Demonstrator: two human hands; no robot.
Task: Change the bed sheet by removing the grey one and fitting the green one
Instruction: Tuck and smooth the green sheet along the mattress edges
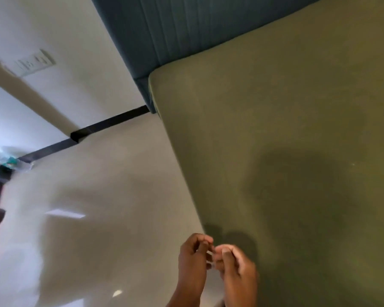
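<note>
**Green sheet fitted on the bed, 2 hands together at its near edge**

The view from the head camera is tilted and slightly blurred. A green sheet covers the mattress and fills the right half of the picture. It lies smooth and flat, and it wraps over the one visible corner at the head of the bed, where it meets a blue padded headboard with vertical stitched panels. No grey sheet can be seen in this view.

At the bottom centre, 2 bare hands are raised close together just beside the near edge of the bed. The left hand has its fingers curled inward, and so does the right hand. Their fingertips touch or nearly touch each other. Neither hand grips the sheet, and whether anything small is pinched between them cannot be told. Their shadow falls on the green sheet just beyond them.

To the left of the bed lies a pale, glossy floor with bright reflections. A cream wall rises behind it, edged at the bottom by a dark skirting strip. A switch plate sits on the wall at upper left.
</note>
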